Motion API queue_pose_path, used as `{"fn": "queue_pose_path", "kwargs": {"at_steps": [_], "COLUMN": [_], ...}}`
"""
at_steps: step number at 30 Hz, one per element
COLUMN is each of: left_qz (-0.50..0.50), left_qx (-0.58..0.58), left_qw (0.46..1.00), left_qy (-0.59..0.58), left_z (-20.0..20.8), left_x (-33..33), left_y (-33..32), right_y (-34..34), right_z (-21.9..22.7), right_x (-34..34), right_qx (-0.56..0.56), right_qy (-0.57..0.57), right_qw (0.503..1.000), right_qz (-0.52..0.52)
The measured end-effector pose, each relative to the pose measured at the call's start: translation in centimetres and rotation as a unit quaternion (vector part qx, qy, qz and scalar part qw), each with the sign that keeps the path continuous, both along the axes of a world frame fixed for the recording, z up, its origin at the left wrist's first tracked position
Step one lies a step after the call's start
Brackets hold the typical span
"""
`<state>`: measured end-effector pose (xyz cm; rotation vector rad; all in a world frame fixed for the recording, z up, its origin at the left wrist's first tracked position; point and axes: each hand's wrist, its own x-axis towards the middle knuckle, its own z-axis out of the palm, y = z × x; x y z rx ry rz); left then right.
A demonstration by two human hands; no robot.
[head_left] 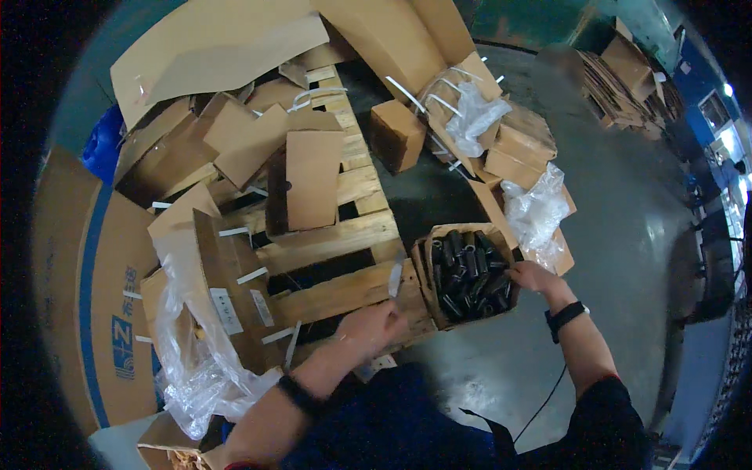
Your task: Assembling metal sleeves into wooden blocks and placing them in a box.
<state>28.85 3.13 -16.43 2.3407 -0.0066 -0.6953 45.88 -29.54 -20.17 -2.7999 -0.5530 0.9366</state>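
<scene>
Left hand [372,326]: curled over the pallet [368,229]; whether anything is grasped cannot be told
Right hand [539,280]: placed at the right rim of the open box [425,276]; whether this is gripped cannot be told
Black cylinders [471,262]: packed in the open box beside the pallet

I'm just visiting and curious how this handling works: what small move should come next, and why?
Perhaps bring the left hand to steady the left side of the small brown cardboard box packed with black tubular pieces: the right hand is at its right rim, while the left is apart from it, over the pale wooden slatted pallet.
</scene>
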Motion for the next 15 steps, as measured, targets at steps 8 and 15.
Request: {"fn": "queue_pose_path", "kwargs": {"at_steps": [8, 15], "left_qz": [0.130, 0.330], "left_qx": [0.084, 0.126], "left_qw": [0.978, 0.925], "left_qy": [-0.140, -0.138], "left_z": [13.3, 16.3], "left_x": [-13.0, -23.5], "left_y": [9.9, 11.9], "right_y": [22.3, 38.4], "right_z": [12.8, 9.9], "right_x": [-1.4, 2.1], "right_qx": [0.270, 0.164], "right_qy": [-0.293, -0.531], "right_qw": [0.885, 0.707], "right_qz": [0.240, 0.437]}}
